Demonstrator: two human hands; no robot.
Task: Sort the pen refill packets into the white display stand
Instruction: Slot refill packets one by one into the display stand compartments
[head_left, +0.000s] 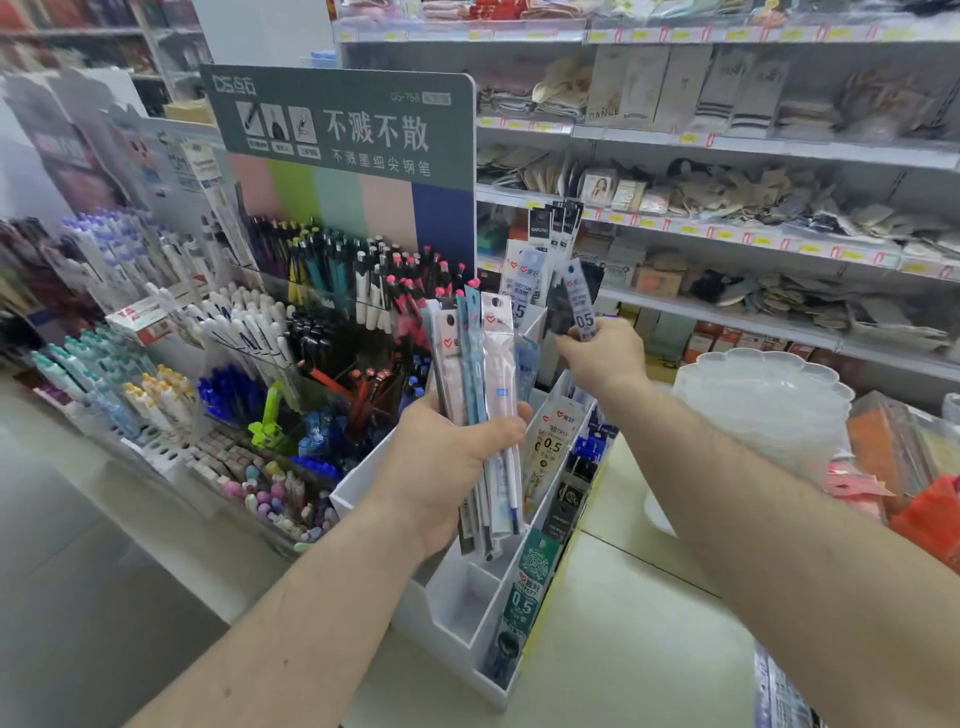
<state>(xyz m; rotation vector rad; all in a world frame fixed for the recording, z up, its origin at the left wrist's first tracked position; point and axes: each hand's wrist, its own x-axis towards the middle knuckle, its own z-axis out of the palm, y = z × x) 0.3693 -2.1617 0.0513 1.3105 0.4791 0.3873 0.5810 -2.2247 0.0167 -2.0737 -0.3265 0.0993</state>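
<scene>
My left hand (441, 467) grips a bundle of pen refill packets (480, 395) upright over the white display stand (462, 597); the fingers wrap around the lower middle of the bundle, the thumb pressing across its front, so the hanging tabs fan out above my fist and the tail ends stick out below my palm, just above the stand's near compartments. My right hand (602, 358) is raised beyond the stand and pinches a single grey refill packet (579, 304) marked 0.5 by its lower end, thumb and fingers closed on it, the packet standing nearly upright above my knuckles. The stand sits on the pale bench (623, 649), and its right-hand row of slots already holds packets: a green one (527, 587) nearest me, a black one (566, 506) behind it, then a white one with a red heart logo (553, 441). To the left stands a pen display rack (322, 312) under a green sign (343, 119). A stack of clear plastic trays (763, 395) sits at right.
</scene>
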